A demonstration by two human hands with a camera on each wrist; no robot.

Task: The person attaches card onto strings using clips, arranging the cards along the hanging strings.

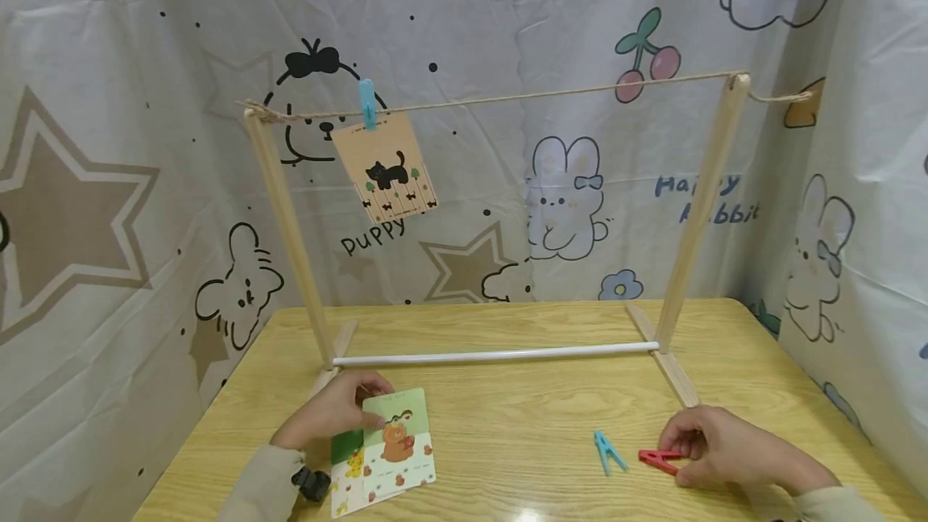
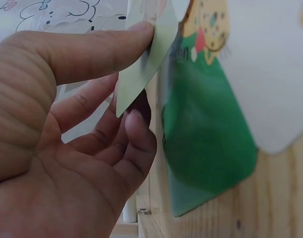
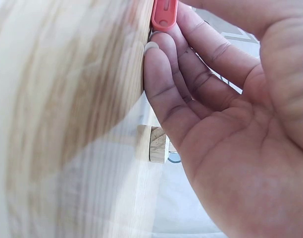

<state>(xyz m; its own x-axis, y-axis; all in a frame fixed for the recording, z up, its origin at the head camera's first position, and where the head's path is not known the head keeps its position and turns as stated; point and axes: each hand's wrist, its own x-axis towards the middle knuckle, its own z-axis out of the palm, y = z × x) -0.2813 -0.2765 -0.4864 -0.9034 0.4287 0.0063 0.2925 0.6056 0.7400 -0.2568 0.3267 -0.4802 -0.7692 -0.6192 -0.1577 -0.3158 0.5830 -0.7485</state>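
Note:
At the table's front left, my left hand [image 1: 342, 408] pinches the top left of a pale green card with a bear picture [image 1: 397, 449], thumb in front. In the left wrist view the thumb presses this card [image 2: 141, 69] and the other fingers curl behind it. A second card, darker green with a yellow animal [image 1: 348, 466], lies partly under it on the table. My right hand [image 1: 725, 445] pinches a red clothespin [image 1: 658, 460] at the tabletop on the right. Only one end of the clothespin [image 3: 165, 17] shows in the right wrist view. A blue clothespin [image 1: 607, 453] lies just left of it.
A wooden frame with a white bottom rod [image 1: 500, 356] stands across the table [image 1: 507, 417]. A twine line [image 1: 507, 99] spans its two posts. From the line's left part hangs a peach card with a black cat [image 1: 387, 171], held by a blue clothespin [image 1: 367, 103]. Printed curtains surround the table.

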